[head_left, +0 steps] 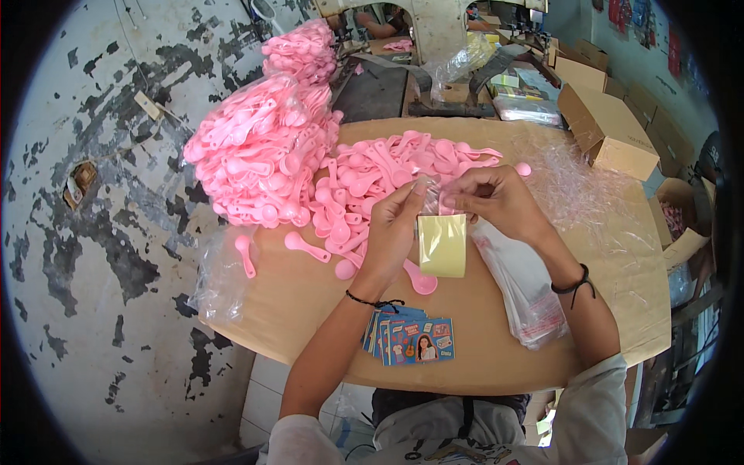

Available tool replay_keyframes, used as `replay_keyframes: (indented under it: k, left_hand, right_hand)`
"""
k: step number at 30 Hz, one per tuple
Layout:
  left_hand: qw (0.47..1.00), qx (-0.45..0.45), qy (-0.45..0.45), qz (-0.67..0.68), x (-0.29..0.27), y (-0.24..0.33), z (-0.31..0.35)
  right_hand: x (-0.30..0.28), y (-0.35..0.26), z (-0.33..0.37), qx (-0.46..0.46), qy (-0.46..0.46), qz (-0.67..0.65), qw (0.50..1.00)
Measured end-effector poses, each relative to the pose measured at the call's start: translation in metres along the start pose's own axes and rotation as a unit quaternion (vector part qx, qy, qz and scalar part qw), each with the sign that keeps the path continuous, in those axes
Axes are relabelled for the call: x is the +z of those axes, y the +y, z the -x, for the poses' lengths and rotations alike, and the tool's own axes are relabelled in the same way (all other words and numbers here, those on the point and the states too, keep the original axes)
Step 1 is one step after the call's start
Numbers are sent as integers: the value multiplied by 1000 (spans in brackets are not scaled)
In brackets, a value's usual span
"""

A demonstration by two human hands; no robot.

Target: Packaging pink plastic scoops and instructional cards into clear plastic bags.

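Nearest the camera, a fan of blue printed cards [411,338] lies on the brown worktop [496,353], with a stack of clear plastic bags [527,287] to their right. Just beyond, the left hand [394,229] and right hand [496,198] meet, both pinching the top of a small clear bag with a yellow card [442,245]. Farther off, loose pink plastic spoons [372,178] spread across the worktop beside bagged pink spoons [260,147].
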State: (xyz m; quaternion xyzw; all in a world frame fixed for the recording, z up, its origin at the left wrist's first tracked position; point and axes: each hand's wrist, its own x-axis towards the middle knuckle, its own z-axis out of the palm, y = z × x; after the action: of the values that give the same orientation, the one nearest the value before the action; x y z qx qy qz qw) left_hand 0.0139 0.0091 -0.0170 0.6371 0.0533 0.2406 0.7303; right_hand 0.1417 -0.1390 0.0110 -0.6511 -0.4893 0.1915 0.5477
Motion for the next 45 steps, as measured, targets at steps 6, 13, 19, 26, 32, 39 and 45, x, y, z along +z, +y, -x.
replay_keyframes:
  k: [6, 13, 19, 26, 32, 39, 45]
  left_hand:
    - [999, 12, -15, 32, -5, 2, -3]
    - [991, -17, -106, -80, -16, 29, 1]
    - [957, 133, -164, -197, -30, 17, -3]
    - [947, 146, -143, -249, -35, 20, -2]
    - [950, 140, -149, -236, -34, 22, 0]
    - [953, 167, -171, -187, -34, 14, -5]
    - [949, 152, -188, -204, -34, 21, 0]
  right_hand:
    - [-5, -7, -2, 8, -21, -18, 1000]
    - [-8, -9, 5, -41, 13, -33, 999]
    - [-28, 2, 5, -177, -74, 76, 978]
    - [-21, -18, 8, -162, -37, 123, 978]
    - [-6, -21, 8, -191, 3, 124, 974]
    - [-20, -14, 8, -214, -95, 177, 956]
    - [-19, -19, 9, -204, -113, 174, 957]
